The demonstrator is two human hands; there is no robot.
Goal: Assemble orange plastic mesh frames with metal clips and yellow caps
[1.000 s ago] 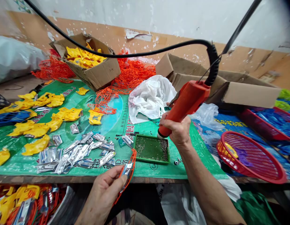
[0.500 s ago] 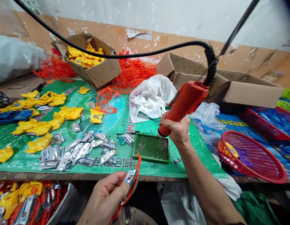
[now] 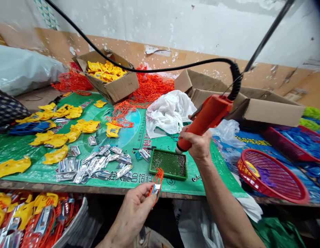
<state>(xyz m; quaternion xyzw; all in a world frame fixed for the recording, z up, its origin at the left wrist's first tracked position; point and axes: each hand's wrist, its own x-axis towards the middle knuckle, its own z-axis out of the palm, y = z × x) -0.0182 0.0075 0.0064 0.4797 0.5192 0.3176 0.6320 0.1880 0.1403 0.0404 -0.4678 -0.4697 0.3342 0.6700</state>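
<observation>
My right hand [image 3: 200, 146] is wrapped round a red electric screwdriver [image 3: 210, 112] that hangs from a black cable. Its tip points down over the right part of a green perforated tray [image 3: 168, 164], where small screws lie gathered. Below the tray, in front of the table edge, my left hand [image 3: 132, 210] pinches an orange plastic part [image 3: 158, 175] with a shiny metal plate [image 3: 156, 188] against it. To the left on the table lies a pile of loose metal plates [image 3: 98, 162]. Yellow plastic parts [image 3: 56, 139] are spread beyond them.
A cardboard box [image 3: 121, 86] of yellow parts stands at the back beside tangled orange pieces [image 3: 155, 86]. White cloth [image 3: 170, 113] lies behind the tray. A red basket [image 3: 286, 179] is at the right. A full sack [image 3: 79, 220] stands below the table at lower left.
My left hand has moved right and turned the orange part with its plate, which now shows more edge-on. The screwdriver stays over the tray, slightly lower in view. The camera has shifted a little.
</observation>
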